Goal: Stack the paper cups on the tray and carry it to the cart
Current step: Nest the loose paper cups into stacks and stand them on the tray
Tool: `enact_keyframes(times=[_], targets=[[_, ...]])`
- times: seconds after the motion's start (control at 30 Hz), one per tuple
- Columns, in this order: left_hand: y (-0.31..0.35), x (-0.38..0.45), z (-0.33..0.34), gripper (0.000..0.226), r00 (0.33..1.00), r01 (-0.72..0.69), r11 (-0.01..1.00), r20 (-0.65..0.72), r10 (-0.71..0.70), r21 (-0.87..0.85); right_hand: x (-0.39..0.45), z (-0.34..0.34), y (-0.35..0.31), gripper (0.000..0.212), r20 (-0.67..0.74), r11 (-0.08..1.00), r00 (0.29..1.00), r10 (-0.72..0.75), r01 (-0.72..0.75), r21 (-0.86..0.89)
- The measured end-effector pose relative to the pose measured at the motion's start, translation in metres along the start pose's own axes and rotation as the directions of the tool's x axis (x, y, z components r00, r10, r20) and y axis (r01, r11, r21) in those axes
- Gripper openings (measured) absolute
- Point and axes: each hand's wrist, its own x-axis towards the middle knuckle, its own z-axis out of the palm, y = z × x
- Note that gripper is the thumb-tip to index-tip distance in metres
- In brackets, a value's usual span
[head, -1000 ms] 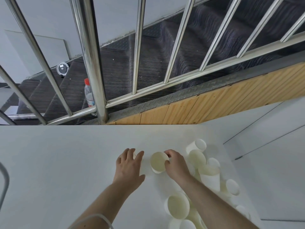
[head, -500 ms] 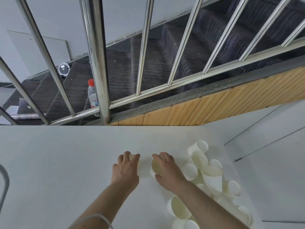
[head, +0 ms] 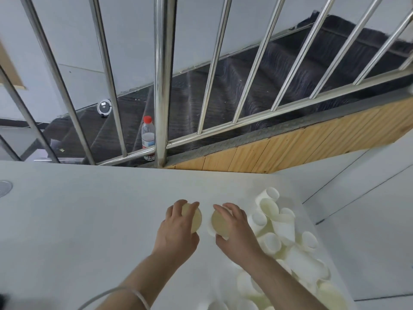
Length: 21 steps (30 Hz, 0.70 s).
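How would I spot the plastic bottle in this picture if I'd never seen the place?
Find the thick steel railing post rising beyond the white table. Just left of its foot, on the dark stairs behind the bars, stands the bottle. It is clear with a red cap, the only red thing in view, far from the paper cups.

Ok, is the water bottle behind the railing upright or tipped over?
Upright. The water bottle stands on the dark stairs behind the railing post, red cap on top and base down.
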Motion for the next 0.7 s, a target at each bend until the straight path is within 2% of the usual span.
enact_keyframes(times=[0.2,0.47,0.7], targets=[[-0.010,-0.071,-0.039,0.070,0.998,-0.015,0.998,-0.057,0.011,-0.067,-0.065,-0.002,-0.048,0.071,-0.047,1.000,0.999,-0.028,0.028,0.012],[-0.038,-0.202,-0.100,0.072,0.994,-0.016,1.000,-0.106,0.014,-0.016,-0.172,0.015,-0.138,0.071,-0.110,0.994,0.991,-0.071,0.079,0.075],[-0.072,-0.294,-0.138,0.069,0.985,0.006,1.000,-0.174,-0.011,-0.029,-0.224,0.033,-0.205,0.070,-0.124,0.982,0.981,-0.146,0.159,0.103]])
